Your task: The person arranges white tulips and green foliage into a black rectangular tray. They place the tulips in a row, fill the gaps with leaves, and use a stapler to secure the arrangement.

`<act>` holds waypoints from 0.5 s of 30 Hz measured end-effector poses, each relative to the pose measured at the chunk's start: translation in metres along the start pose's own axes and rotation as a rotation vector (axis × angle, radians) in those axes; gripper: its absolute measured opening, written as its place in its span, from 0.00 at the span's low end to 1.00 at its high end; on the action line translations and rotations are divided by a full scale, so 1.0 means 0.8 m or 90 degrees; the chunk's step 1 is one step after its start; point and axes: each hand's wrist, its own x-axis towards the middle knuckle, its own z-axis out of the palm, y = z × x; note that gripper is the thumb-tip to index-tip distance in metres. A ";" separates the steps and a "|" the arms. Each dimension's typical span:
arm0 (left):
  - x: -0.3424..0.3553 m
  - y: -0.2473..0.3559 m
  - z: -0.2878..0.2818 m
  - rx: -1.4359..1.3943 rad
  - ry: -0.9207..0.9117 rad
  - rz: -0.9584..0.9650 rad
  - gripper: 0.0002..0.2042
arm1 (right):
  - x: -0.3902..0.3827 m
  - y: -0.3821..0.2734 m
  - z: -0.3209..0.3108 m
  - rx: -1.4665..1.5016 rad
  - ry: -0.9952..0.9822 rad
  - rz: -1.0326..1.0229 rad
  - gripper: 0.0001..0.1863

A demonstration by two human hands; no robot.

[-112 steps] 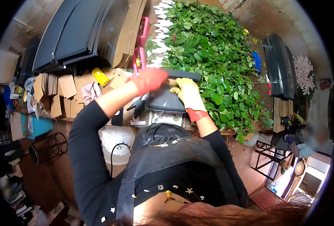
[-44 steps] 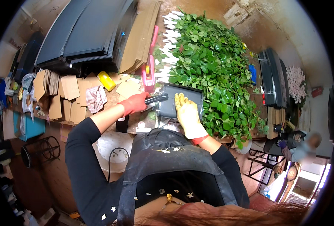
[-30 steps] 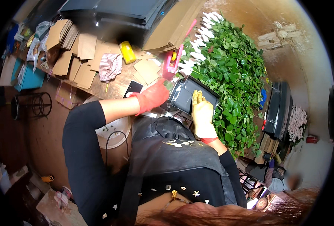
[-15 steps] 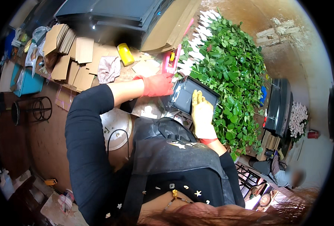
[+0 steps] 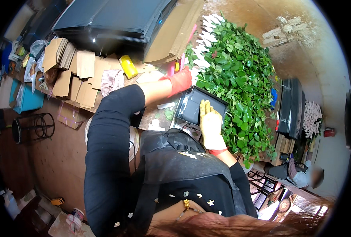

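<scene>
My left hand [image 5: 180,82], in a red glove, reaches to the near side of a pink frame with a yellow part [image 5: 171,70], which looks like a tape dispenser. Its fingers are curled together, and what they hold, if anything, is hidden. My right hand [image 5: 211,123], in a yellow glove with a red cuff, lies with fingers stretched along a shallow black box or wrapped panel [image 5: 191,107]. Shiny clear film shows at its left edge. Just beyond the box, a large pile of green leafy stems [image 5: 238,83] with white-wrapped ends [image 5: 207,37] covers the table.
Black sheets [image 5: 116,19] and brown cardboard [image 5: 175,35] are stacked at the back. A yellow bottle-like container [image 5: 128,66], a striped cloth [image 5: 112,81] and cardboard pieces [image 5: 85,64] lie left. A black stool [image 5: 33,126] stands on the floor. Another person [image 5: 300,173] is at far right.
My left hand and arm have shifted right and a little up, away from the box's left edge. The right hand stays on the box, slightly lower in view.
</scene>
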 end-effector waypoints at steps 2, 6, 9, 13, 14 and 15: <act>0.002 -0.017 0.004 -0.017 0.089 0.049 0.12 | -0.001 0.001 0.002 -0.003 0.011 -0.001 0.28; 0.022 -0.028 0.004 -0.096 -0.116 0.111 0.13 | -0.001 0.001 0.003 0.001 0.025 -0.007 0.28; 0.022 -0.031 0.001 -0.079 -0.137 0.093 0.12 | -0.003 0.002 0.000 0.020 0.018 0.010 0.27; -0.007 -0.022 0.029 -0.129 0.049 -0.061 0.09 | -0.005 0.008 0.000 0.127 0.049 0.032 0.26; -0.027 -0.021 0.029 -0.183 0.103 -0.101 0.08 | -0.009 0.013 -0.007 0.187 0.061 0.032 0.26; -0.054 -0.018 0.026 -0.242 0.146 -0.133 0.08 | -0.013 0.020 -0.024 0.244 0.076 0.032 0.27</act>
